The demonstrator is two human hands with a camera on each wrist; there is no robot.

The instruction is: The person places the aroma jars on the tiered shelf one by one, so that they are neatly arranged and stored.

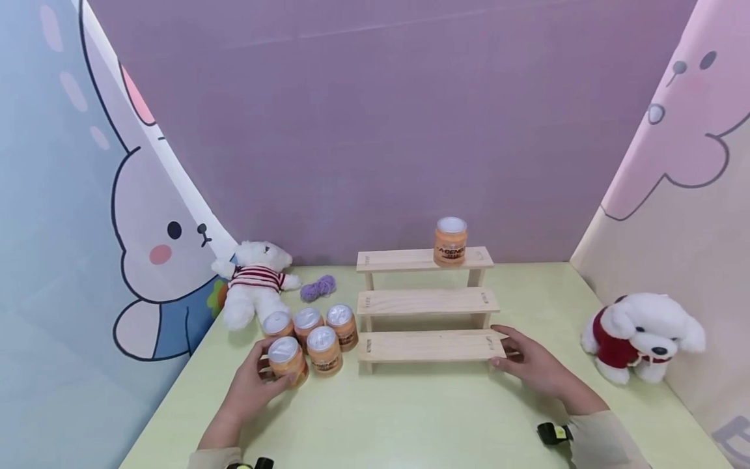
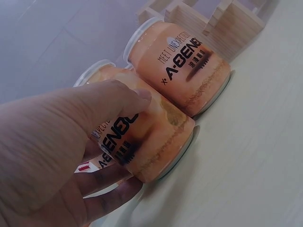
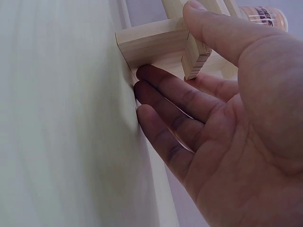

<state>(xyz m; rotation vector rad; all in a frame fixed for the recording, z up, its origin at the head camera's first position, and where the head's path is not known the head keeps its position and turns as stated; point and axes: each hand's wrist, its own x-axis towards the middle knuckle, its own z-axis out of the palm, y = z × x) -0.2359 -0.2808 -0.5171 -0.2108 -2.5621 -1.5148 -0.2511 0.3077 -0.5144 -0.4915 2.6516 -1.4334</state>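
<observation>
My left hand (image 1: 249, 394) grips an orange can (image 1: 288, 366) with a silvery lid, thumb on the near side and fingers round the far side. In the left wrist view that can tilts with the camera and stands right beside a second orange can (image 2: 182, 71). At the right end of the lowest step of a three-step wooden stand (image 1: 428, 346), my right hand (image 1: 536, 368) holds the board's end between thumb and index finger. The other fingers reach down beside the stand's leg in the right wrist view. One more orange can (image 1: 450, 244) stands on the top step.
Several orange cans (image 1: 340, 326) stand grouped left of the stand. Behind them lie a purple yarn bundle (image 1: 318, 288) and a white plush toy (image 1: 256, 280) in a striped shirt. A plush dog (image 1: 641, 332) in red sits at the right. A purple backdrop (image 1: 375, 143) closes the rear.
</observation>
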